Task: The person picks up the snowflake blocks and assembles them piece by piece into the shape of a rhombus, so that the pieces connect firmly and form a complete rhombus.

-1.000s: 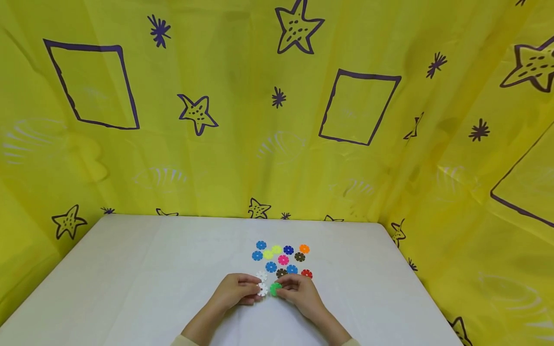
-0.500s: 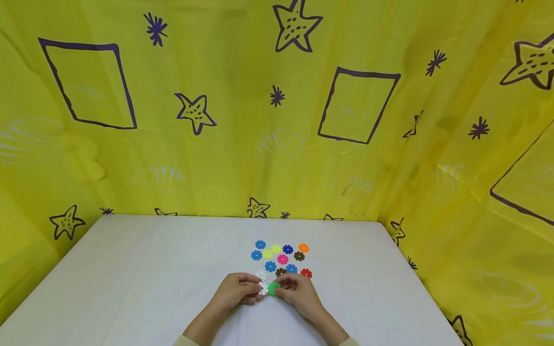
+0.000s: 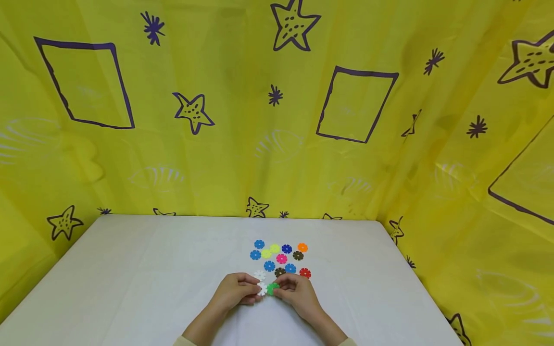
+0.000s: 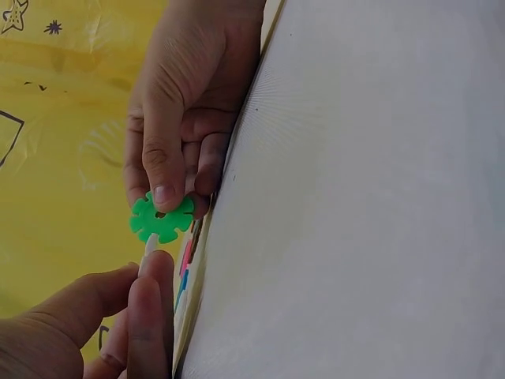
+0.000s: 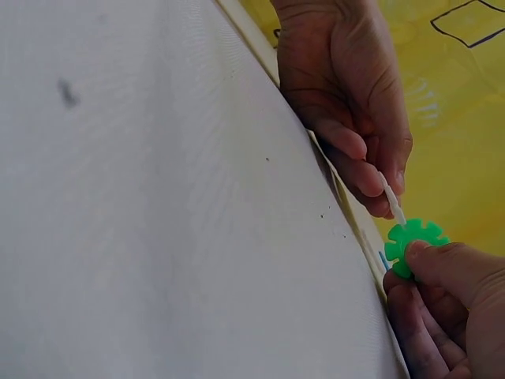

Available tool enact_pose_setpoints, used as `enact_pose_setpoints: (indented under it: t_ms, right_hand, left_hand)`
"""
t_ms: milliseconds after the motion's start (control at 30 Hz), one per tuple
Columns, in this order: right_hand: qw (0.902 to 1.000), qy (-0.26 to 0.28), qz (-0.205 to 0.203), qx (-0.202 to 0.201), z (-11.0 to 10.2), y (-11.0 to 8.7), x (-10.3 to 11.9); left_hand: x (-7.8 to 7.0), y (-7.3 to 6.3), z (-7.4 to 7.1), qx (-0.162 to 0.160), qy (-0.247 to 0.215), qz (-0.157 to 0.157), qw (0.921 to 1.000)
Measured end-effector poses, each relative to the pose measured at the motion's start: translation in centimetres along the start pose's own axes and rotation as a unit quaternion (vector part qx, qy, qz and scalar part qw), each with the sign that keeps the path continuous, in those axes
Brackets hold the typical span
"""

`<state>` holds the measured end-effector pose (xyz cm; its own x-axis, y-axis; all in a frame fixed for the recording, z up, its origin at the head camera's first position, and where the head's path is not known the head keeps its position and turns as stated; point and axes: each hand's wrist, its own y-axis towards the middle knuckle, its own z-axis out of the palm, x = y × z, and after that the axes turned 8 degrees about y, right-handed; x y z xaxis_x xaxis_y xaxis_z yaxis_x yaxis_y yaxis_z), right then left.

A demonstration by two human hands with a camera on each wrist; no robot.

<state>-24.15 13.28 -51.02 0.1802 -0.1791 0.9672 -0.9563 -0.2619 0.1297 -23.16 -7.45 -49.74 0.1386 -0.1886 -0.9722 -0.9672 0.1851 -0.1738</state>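
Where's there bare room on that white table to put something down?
Wide bare patches of the white tabletop lie from the yellow patterned curtain to the person's left grip, and from the right grip and round red notched disc to the curtain. It's crowded between the grips, where a white notched disc meets a green notched disc, and beyond, among scattered coloured discs.

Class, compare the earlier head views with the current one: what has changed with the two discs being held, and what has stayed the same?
The green notched disc in the right hand has moved left; the gap has closed and its edge now meets the white notched disc in the left hand. Nothing was grasped or released. The loose discs lie as before.
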Motion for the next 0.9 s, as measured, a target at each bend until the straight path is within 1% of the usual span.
enact_pose_setpoints:
  t_ms: [233, 500, 733, 900]
  right_hand:
    - [1.0, 0.002, -0.003, -0.005, 0.2, -0.1, 0.0]
    - [0.9999, 0.015, -0.006, -0.004, 0.2, -0.3, 0.4]
    - [0.9999, 0.01, -0.012, -0.006, 0.3, -0.3, 0.1]
    - [0.9998, 0.006, -0.014, -0.009, 0.4, -0.5, 0.1]
  left_hand:
    - [0.1, 0.1, 0.2, 0.004, 0.003, -0.004, 1.0]
    - [0.1, -0.1, 0.3, -0.006, 0.012, -0.011, 0.9999]
    - [-0.1, -0.3, 0.7, -0.012, 0.003, -0.014, 0.9998]
    - [0.1, -0.4, 1.0, -0.014, 0.003, -0.013, 0.9998]
